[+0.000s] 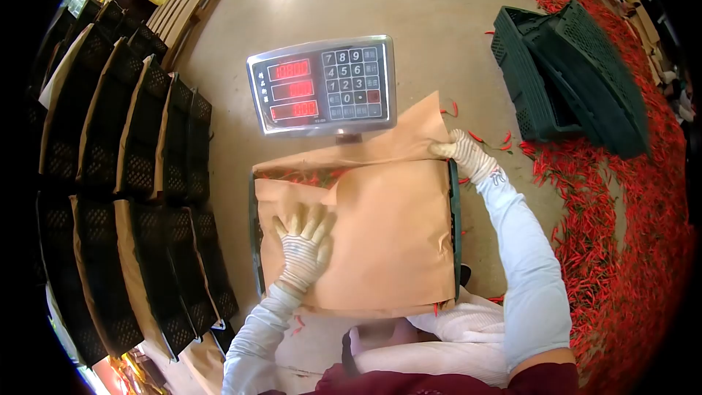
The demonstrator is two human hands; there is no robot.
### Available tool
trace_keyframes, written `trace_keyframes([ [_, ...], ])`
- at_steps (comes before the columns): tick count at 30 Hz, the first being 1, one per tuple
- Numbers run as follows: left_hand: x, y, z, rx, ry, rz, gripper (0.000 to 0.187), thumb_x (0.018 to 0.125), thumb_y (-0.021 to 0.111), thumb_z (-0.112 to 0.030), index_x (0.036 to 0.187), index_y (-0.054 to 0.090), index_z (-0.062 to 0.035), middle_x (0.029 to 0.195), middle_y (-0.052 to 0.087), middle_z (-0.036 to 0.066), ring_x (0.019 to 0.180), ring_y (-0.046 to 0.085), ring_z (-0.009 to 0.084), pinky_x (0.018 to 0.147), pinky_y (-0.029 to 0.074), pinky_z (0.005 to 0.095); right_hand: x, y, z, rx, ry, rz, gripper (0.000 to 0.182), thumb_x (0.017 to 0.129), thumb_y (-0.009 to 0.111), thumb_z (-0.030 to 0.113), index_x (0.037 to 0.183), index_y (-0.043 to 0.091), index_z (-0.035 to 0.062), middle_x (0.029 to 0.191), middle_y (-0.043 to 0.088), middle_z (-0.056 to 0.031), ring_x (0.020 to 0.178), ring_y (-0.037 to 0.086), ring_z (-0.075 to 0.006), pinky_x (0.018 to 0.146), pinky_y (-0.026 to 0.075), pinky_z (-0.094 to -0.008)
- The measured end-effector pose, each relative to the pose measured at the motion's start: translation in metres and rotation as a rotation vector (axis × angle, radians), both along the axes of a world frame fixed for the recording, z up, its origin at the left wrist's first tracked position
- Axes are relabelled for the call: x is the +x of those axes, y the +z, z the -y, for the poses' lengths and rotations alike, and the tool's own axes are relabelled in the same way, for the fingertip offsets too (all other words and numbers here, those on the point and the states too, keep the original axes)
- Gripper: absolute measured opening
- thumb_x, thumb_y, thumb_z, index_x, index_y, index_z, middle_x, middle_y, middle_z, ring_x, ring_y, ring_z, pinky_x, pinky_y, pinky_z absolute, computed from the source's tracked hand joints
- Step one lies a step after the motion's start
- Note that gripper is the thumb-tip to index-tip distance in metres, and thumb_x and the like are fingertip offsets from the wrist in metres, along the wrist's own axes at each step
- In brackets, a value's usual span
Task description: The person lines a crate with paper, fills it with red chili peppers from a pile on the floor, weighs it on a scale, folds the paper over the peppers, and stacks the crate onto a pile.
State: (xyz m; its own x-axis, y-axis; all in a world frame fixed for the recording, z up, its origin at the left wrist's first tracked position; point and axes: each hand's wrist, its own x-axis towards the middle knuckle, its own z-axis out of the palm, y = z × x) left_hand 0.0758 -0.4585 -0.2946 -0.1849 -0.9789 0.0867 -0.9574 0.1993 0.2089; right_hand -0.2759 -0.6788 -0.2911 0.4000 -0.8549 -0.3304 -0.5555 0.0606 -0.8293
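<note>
Brown paper (387, 234) covers most of a dark green crate (454, 212) in front of me. Red chilies (322, 175) show through a gap along the crate's far left edge. My left hand (302, 243), in a whitish glove, lies on the paper at the left with its fingers spread. At the crate's far right corner, my right hand (465, 152), gloved too, has its fingers closed on the raised far flap of the paper. Just beyond the crate stands a scale display (322, 86) with lit red digits.
Stacked black crates (139, 146) with paper liners fill the left side. Dark green crates (541, 80) lean together at the right, beside a wide spread of red chilies (614, 249) on the floor. A wooden pallet (186, 7) is at the far left.
</note>
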Motion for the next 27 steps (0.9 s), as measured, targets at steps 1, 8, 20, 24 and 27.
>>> trace_keyframes([
  [1, 0.000, 0.000, 0.000, -0.003, 0.008, 0.001, 0.048, 0.083, 0.053, -0.022, 0.130, 0.055, -0.0224, 0.141, 0.046, 0.005, 0.134, 0.032, 0.0389, 0.104, 0.007, 0.0727, -0.003, 0.003, -0.003, 0.043, 0.069, 0.013, 0.039, 0.077, 0.073, 0.034, 0.098, 0.067, 0.0021, 0.085, 0.066, -0.0050, 0.078, 0.059, -0.0134, 0.074, 0.047, -0.0278],
  [8, -0.004, -0.002, -0.004, -0.120, -0.024, -0.023, 0.048, 0.076, 0.060, -0.018, 0.124, 0.059, -0.0221, 0.136, 0.051, 0.005, 0.124, 0.042, 0.0377, 0.096, 0.017, 0.0758, 0.016, 0.050, -0.010, -0.008, 0.098, 0.200, 0.029, 0.090, 0.062, 0.029, 0.098, 0.068, 0.0016, 0.086, 0.067, -0.0035, 0.083, 0.059, -0.0096, 0.078, 0.047, -0.0299],
  [20, -0.001, -0.002, -0.005, -0.081, -0.021, -0.008, 0.044, 0.084, 0.054, -0.026, 0.128, 0.055, -0.0230, 0.140, 0.045, 0.004, 0.129, 0.035, 0.0355, 0.095, 0.018, 0.0754, -0.018, 0.109, -0.076, 0.310, 0.411, 0.407, 0.073, 0.090, 0.065, 0.037, 0.148, 0.030, 0.0093, 0.152, 0.033, -0.0054, 0.136, 0.037, -0.0186, 0.112, 0.031, -0.0338],
  [24, -0.002, 0.004, -0.004, -0.095, -0.015, -0.035, 0.042, 0.085, 0.054, -0.027, 0.127, 0.055, -0.0233, 0.138, 0.046, 0.003, 0.128, 0.037, 0.0345, 0.093, 0.020, 0.0752, -0.001, 0.092, -0.029, 0.621, -0.145, 0.750, 0.076, 0.092, 0.046, 0.063, 0.144, 0.038, 0.0079, 0.144, 0.044, -0.0066, 0.132, 0.041, -0.0184, 0.107, 0.038, -0.0351],
  [27, -0.001, 0.006, -0.005, -0.101, -0.011, -0.036, 0.041, 0.085, 0.054, -0.027, 0.126, 0.056, -0.0231, 0.138, 0.047, 0.003, 0.127, 0.038, 0.0348, 0.093, 0.021, 0.0751, 0.023, 0.099, -0.011, 0.502, -0.201, 0.662, 0.068, 0.091, 0.055, 0.053, 0.140, 0.043, 0.0076, 0.139, 0.050, -0.0072, 0.126, 0.048, -0.0161, 0.097, 0.046, -0.0335],
])
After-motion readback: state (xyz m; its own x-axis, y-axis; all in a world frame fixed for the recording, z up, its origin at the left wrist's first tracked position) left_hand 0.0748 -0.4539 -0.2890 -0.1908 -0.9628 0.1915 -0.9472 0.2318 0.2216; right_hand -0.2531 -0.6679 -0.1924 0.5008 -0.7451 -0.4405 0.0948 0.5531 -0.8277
